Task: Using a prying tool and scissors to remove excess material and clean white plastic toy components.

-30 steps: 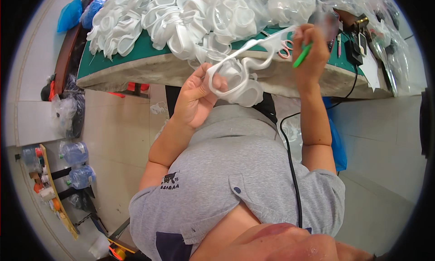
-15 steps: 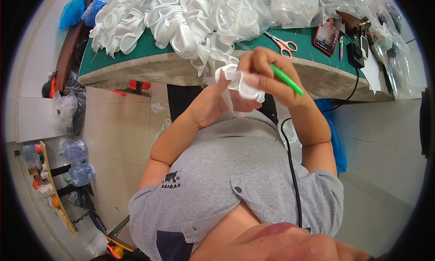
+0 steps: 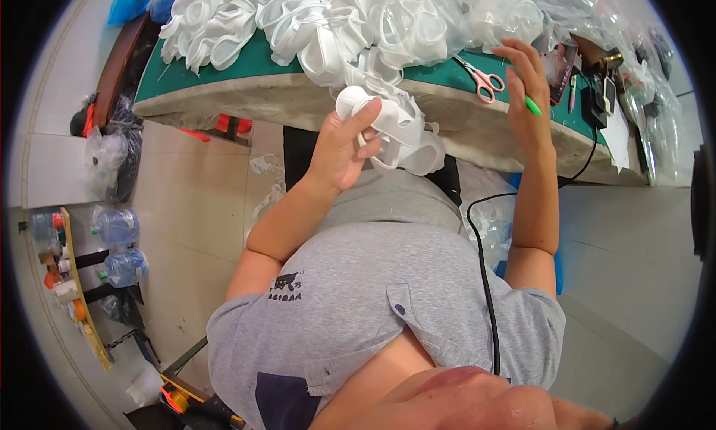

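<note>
My left hand (image 3: 344,146), in front of the table edge, pinches a white looped strap-like piece (image 3: 384,124) with a rounded end between thumb and fingers. From that piece a chain of similar white pieces runs back to the heap (image 3: 328,42) on the table. My right hand (image 3: 528,94) is raised over the table's right part with its fingers loosely stretched. A slim green pen-shaped tool (image 3: 532,106) is tucked in it; its other end is hidden. Beside this hand lie pink-handled scissors (image 3: 486,85).
The green-topped table (image 3: 440,73) has a pale, cloth-like front edge. A phone (image 3: 561,70), a black adapter (image 3: 593,105) and clear plastic bags (image 3: 488,20) are at the right. A black cable (image 3: 477,243) hangs along my body. Blue water jugs (image 3: 123,267) stand at the left.
My right hand has left the white piece and moved right and up, its fingers opening out with the green tool kept. My left hand still holds the piece, now slightly farther left.
</note>
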The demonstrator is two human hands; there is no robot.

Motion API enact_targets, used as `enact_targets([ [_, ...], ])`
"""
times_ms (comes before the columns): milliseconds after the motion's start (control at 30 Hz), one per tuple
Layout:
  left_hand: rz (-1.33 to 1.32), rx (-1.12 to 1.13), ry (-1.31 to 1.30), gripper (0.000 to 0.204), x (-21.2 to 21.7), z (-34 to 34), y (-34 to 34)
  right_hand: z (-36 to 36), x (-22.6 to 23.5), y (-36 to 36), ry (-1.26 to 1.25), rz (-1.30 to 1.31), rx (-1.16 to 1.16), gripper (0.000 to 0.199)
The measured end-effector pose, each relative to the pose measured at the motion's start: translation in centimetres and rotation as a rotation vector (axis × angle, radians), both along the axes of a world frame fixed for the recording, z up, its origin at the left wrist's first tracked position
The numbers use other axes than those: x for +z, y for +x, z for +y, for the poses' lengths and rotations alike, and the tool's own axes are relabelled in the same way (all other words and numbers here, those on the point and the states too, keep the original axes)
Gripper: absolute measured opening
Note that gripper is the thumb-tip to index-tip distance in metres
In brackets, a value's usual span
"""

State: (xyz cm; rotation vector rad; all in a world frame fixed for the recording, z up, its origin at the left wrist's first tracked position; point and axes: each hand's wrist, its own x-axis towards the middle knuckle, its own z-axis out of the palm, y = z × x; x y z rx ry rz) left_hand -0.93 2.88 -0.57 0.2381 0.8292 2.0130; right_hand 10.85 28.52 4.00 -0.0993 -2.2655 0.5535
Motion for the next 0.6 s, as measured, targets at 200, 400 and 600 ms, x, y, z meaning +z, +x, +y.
enact_targets([
  [200, 0.186, 0.149, -0.181, 0.014, -0.5, 0.3, 0.2, 1.4, -3.4, -0.4, 0.101, -0.592, -0.195, 0.035],
  [400, 0.420, 0.215, -0.285, 0.019, -0.9, 1.3, 0.5, 1.3, -2.7, 0.5, 0.032, -0.536, -0.198, 0.038],
  [600, 0.628, 0.326, -0.101, 0.036, -0.5, 1.0, 0.2, 1.2, -1.6, 1.1, 0.016, -0.710, -0.211, 0.031],
])
